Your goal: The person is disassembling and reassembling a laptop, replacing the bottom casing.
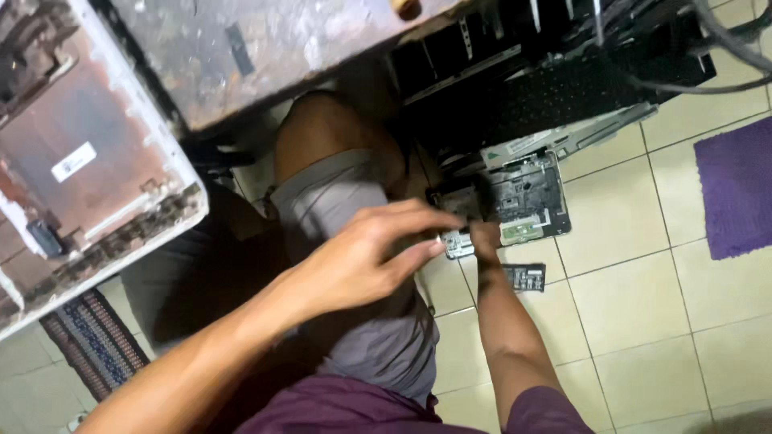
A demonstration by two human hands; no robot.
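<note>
Left hand (362, 257) raised nearest camera, grip narrow, fingertips pinched at small metal part (457, 243). Part located just beyond fingertips, also touched from far side by right hand (484, 239); right grip state cannot be told. Dismantled black unit (527, 197) on floor directly behind.

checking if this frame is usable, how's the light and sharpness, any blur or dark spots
Head view: soft throughout; the left hand is slightly motion-blurred, and the right hand lies in shade on the small grey part. The black laptop shell under the table goes nearly featureless in shadow, while the floor tiles are evenly lit, without glare.
</note>
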